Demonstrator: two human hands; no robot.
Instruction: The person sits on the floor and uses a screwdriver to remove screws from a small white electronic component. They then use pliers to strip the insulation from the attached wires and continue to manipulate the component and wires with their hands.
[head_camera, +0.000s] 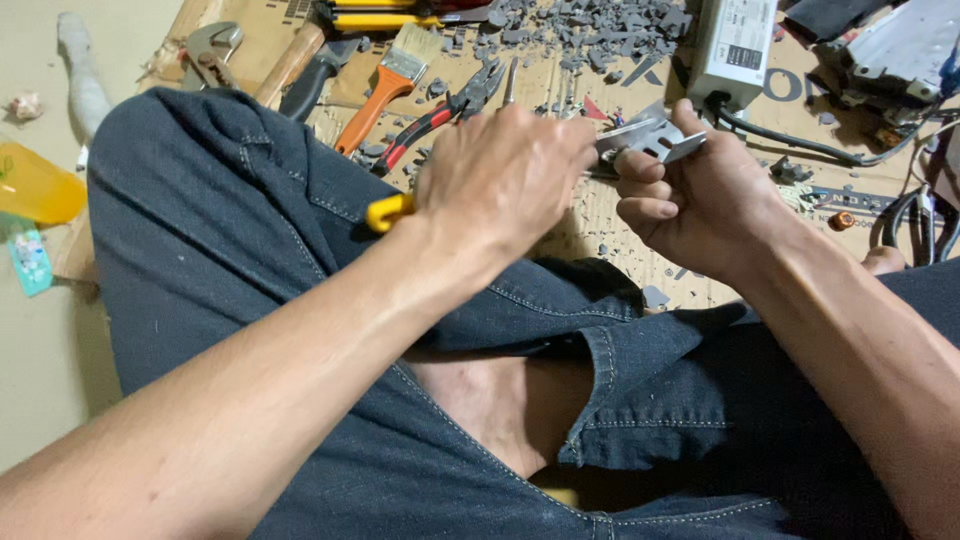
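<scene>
- Head view: a person sits on a beige floor (40, 360), flattened cardboard (600, 210) spread ahead, grey rubble (590, 30) scattered on it.
- Left hand (505, 175) is clenched around one yellow-handled tool (388, 211).
- Right hand (690, 200) pinches one bent metal bracket (655, 138) above the cardboard.
- One paintbrush (392, 75), one red-handled pliers (440, 118), one adjustable wrench (208, 52), one white box (733, 45).

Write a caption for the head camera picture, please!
Left hand grips a yellow-handled tool, right hand holds a metal piece above littered cardboard.

ahead: pliers (440, 115), paintbrush (390, 80), grey rubble (580, 30) block | left: knee (200, 170)
</scene>
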